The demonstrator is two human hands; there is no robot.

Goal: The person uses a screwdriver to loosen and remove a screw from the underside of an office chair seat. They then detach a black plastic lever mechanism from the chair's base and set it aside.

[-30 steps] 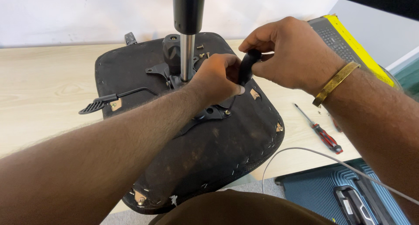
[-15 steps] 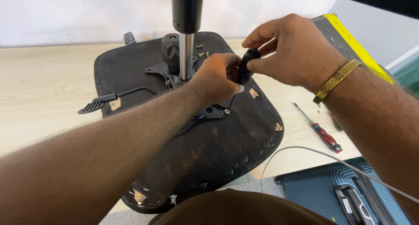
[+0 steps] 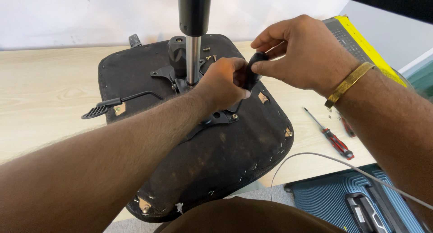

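An upturned office chair seat with a black fabric underside lies on the wooden table. Its metal mechanism plate and gas lift column stand at the middle. My left hand rests on the plate right of the column, fingers curled around the lower part of a black-handled tool. My right hand pinches the top of that black handle from the right. The tool's tip is hidden behind my left hand. A gold bangle sits on my right wrist.
A black lever with a ribbed paddle sticks out left of the seat. A red and black screwdriver lies on the table to the right. A yellow-edged case sits behind it, a blue hard case and a grey cable below.
My right hand has shifted slightly up along the black handle, its fingers turning on it. My left hand stays on the plate. The seat has not moved.
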